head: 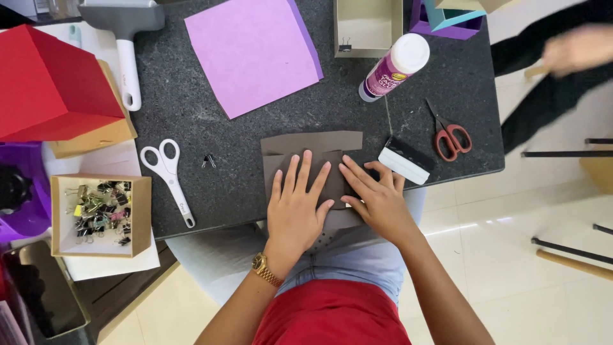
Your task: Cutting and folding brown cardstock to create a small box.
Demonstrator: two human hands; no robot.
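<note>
Both hands lie flat, fingers spread, on a folded brown card point(311, 153) at the desk's point(191, 191) near edge: left hand point(295, 207) pressing its middle, right hand point(378, 199) its right side. It looks light and fairly stiff; best held by the edges.

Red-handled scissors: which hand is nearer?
Right. The right hand presses the brown folded paper, with the red-handled scissors just beyond the squeegee block; the left hand lies farther left on the paper.
</note>
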